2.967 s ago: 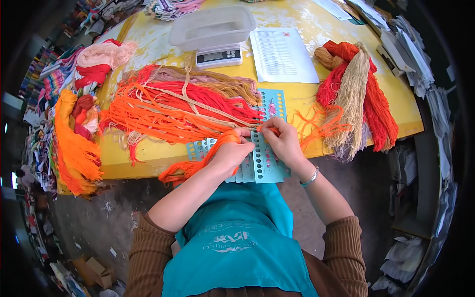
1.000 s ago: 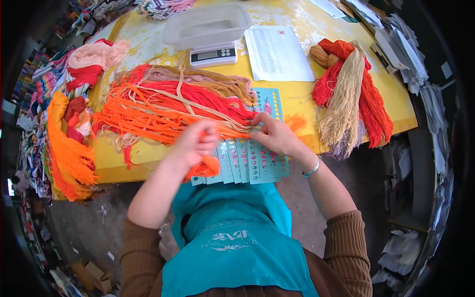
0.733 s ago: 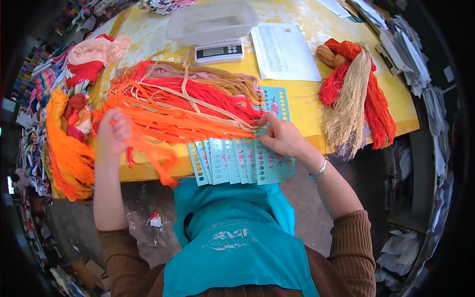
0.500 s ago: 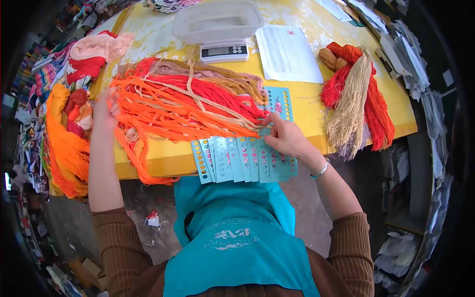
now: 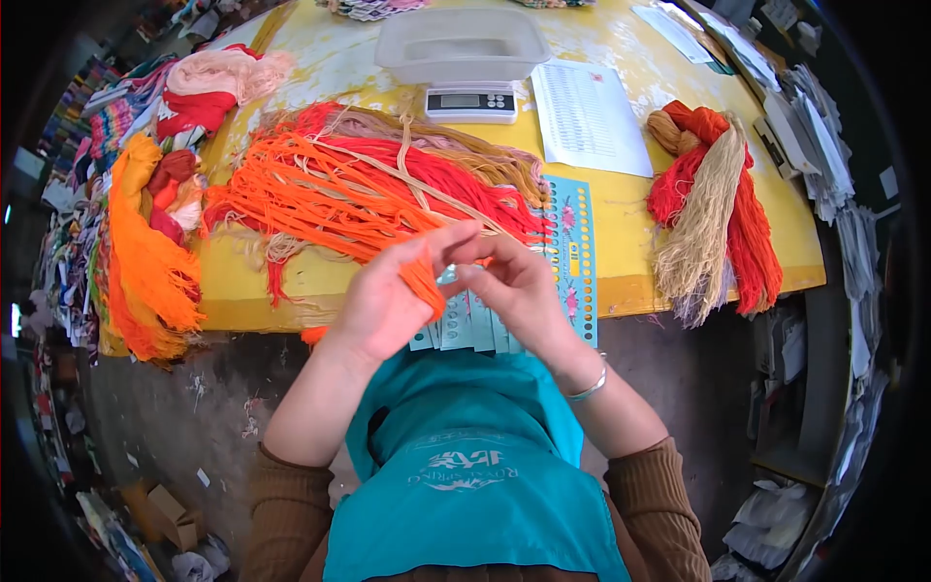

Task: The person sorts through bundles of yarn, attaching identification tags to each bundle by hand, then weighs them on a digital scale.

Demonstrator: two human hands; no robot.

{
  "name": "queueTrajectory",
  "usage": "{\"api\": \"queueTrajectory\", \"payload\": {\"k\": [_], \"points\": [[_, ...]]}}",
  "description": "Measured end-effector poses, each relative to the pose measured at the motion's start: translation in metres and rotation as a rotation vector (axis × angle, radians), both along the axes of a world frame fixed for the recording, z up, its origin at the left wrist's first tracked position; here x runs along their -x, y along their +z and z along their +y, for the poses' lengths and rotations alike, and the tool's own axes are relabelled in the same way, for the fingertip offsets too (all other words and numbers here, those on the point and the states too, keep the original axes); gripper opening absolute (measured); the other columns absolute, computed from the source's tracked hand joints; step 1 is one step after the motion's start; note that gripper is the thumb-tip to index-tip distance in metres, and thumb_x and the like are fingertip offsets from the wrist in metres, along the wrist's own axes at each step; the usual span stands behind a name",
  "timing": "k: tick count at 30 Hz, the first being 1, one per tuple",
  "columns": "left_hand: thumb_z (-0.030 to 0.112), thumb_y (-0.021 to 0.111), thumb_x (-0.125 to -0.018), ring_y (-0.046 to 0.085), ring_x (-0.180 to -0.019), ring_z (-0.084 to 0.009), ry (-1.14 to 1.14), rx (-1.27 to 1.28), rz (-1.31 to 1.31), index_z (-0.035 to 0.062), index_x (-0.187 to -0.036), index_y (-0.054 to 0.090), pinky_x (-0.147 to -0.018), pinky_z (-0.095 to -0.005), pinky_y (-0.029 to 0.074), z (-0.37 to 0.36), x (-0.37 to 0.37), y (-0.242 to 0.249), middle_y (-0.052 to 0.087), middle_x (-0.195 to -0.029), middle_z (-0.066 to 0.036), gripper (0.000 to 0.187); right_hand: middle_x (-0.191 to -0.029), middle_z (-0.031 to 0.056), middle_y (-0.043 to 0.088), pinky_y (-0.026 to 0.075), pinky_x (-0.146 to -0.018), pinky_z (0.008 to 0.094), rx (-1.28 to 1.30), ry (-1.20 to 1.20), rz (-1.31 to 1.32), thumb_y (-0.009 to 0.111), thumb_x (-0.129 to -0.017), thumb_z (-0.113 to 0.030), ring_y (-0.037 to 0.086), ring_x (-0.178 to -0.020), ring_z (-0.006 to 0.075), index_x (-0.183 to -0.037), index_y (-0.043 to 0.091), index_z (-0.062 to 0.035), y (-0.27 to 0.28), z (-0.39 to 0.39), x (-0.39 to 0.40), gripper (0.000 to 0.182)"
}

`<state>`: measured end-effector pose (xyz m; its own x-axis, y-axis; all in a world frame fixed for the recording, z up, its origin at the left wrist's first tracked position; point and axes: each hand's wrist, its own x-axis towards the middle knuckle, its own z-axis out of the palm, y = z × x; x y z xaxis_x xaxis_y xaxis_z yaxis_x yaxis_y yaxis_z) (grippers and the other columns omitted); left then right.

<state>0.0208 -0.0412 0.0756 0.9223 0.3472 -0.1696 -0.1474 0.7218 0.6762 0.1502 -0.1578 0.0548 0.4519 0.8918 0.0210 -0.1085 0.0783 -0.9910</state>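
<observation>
Orange thread (image 5: 423, 283) across the part-open left hand (image 5: 386, 296), beside the curled right hand (image 5: 522, 296), its hold unclear.

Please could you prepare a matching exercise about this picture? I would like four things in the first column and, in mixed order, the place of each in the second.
Things
1. silver metal bracelet
2. small bunch of bright orange threads
3. white rectangular printed paper sheet
4. turquoise cards with punched holes

Places
A. across the left hand
B. right of the white digital scale
C. partly hidden from view by the right hand
D. around the right wrist

Pairs: 1-D, 2-A, 3-B, 4-C
</observation>
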Motion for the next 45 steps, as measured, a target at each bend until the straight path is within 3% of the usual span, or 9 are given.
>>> {"api": "queueTrajectory", "payload": {"k": [5, 11, 15, 21, 23, 33, 36, 39, 45], "points": [[0.029, 0.037, -0.095, 0.039, -0.134, -0.0232, 0.053, -0.061, 0.025, -0.007, -0.141, 0.039, -0.112, -0.0377, 0.03, -0.018, 0.002, 0.0, 0.043, -0.145, -0.015, 0.058, -0.079, 0.0012, 0.062, 0.042, -0.055, 0.0187, 0.011, 0.029, 0.436, 0.066, -0.089, -0.008, 0.053, -0.062, 0.0045, -0.095, 0.063, -0.0018, 0.001, 0.006, 0.026, 0.01], [0.037, 0.039, -0.093, 0.04, -0.134, -0.0242, -0.012, -0.059, -0.008, -0.0065, -0.141, 0.039, -0.108, -0.0395, 0.034, -0.017, 0.007, -0.009, 0.041, -0.147, -0.016, 0.065, -0.069, -0.0011, 0.057, 0.033, -0.047, 0.0193, 0.021, -0.035, 0.538, 0.065, -0.089, -0.007, 0.046, -0.053, 0.0038, -0.088, 0.061, -0.0034, -0.004, 0.0, 0.031, 0.005], [0.038, 0.038, -0.093, 0.041, -0.132, -0.0244, 0.001, -0.103, -0.008, -0.0068, -0.139, 0.042, -0.108, -0.0395, 0.033, -0.017, 0.007, -0.01, 0.044, -0.144, -0.016, 0.064, -0.068, -0.0018, 0.056, 0.034, -0.048, 0.019, -0.012, -0.063, 0.512, 0.064, -0.088, -0.006, 0.046, -0.054, 0.0037, -0.087, 0.06, -0.0037, -0.004, -0.004, 0.029, 0.006], [0.016, 0.055, -0.09, 0.055, -0.115, -0.0231, 0.176, -0.183, 0.101, -0.0036, -0.128, 0.053, -0.098, -0.0391, 0.045, -0.019, 0.014, -0.021, 0.058, -0.124, -0.014, 0.043, -0.069, -0.003, 0.057, 0.035, -0.05, 0.0182, -0.066, -0.099, 0.381, 0.063, -0.089, -0.003, 0.046, -0.056, 0.0022, -0.087, 0.06, -0.0042, -0.011, -0.008, 0.027, 0.004], [0.0, 0.057, -0.088, 0.059, -0.098, -0.0134, 0.228, -0.201, 0.131, -0.0006, -0.124, 0.058, -0.082, -0.0286, 0.05, -0.024, 0.012, -0.016, 0.062, -0.111, -0.007, 0.036, -0.07, -0.0038, 0.057, 0.035, -0.05, 0.0177, -0.057, -0.122, 0.27, 0.063, -0.089, -0.003, 0.047, -0.058, 0.0011, -0.089, 0.06, -0.0042, -0.014, -0.008, 0.029, 0.003], [-0.002, 0.056, -0.088, 0.059, -0.096, -0.0118, 0.25, -0.233, 0.108, -0.0022, -0.124, 0.057, -0.081, -0.0271, 0.05, -0.025, 0.013, -0.015, 0.062, -0.109, -0.007, 0.036, -0.077, -0.0033, 0.061, 0.036, -0.053, 0.0174, -0.052, -0.106, 0.358, 0.065, -0.087, -0.003, 0.048, -0.062, 0.0005, -0.088, 0.062, -0.0038, -0.014, -0.01, 0.028, 0.004], [-0.002, 0.055, -0.086, 0.058, -0.109, -0.0203, 0.221, -0.267, 0.162, -0.0036, -0.127, 0.054, -0.096, -0.0365, 0.048, -0.024, 0.014, -0.016, 0.06, -0.116, -0.013, 0.04, -0.075, -0.0039, 0.06, 0.036, -0.052, 0.0177, -0.063, -0.131, 0.317, 0.066, -0.087, -0.002, 0.048, -0.061, 0.0005, -0.087, 0.062, -0.0042, -0.013, -0.009, 0.031, 0.004], [-0.001, 0.056, -0.088, 0.059, -0.096, -0.0112, 0.227, -0.277, 0.155, -0.0023, -0.125, 0.057, -0.081, -0.0259, 0.051, -0.023, 0.015, -0.017, 0.062, -0.11, -0.007, 0.037, -0.071, -0.0048, 0.058, 0.036, -0.051, 0.0179, -0.075, -0.133, 0.282, 0.066, -0.087, -0.002, 0.047, -0.06, 0.0005, -0.087, 0.062, -0.0043, -0.015, -0.01, 0.03, 0.004], [0.0, 0.055, -0.081, 0.058, -0.111, -0.022, 0.233, -0.261, 0.076, -0.0057, -0.124, 0.055, -0.098, -0.0388, 0.047, -0.022, 0.015, -0.013, 0.061, -0.115, -0.013, 0.043, -0.068, -0.0029, 0.057, 0.033, -0.047, 0.0193, -0.08, -0.123, 0.441, 0.063, -0.086, -0.001, 0.046, -0.055, 0.0025, -0.086, 0.062, -0.0042, -0.013, -0.01, 0.026, 0.004]]}}
